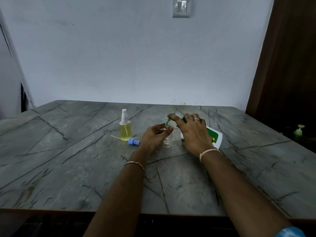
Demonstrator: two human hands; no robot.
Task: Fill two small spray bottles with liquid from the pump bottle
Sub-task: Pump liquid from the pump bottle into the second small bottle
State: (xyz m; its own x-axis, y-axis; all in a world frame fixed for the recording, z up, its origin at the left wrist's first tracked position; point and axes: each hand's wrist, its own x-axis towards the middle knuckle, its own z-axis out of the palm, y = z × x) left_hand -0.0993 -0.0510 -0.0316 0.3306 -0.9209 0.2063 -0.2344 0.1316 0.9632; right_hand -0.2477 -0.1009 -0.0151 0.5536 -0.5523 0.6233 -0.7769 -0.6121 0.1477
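Full bottle (125, 130) stands twd the table's (68, 168) back edge, cap (134, 141) beside it. Your left hand (152, 136) pinches the clear bottle (166, 141) at the neck: keep it upright. Right hand (193, 132) curls round the tilted pump bottle (214, 137), forefinger on the spout (169, 120), so press slow, tip over the mouth.

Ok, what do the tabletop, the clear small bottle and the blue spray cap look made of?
Tabletop: grey stone or a stone-print laminate, matt, with dark veins; the brown front edge hints at laminate. Clear small bottle: see-through with a faint sheen, likely plastic, though glass cannot be ruled out. Blue spray cap: opaque, smooth moulded plastic.
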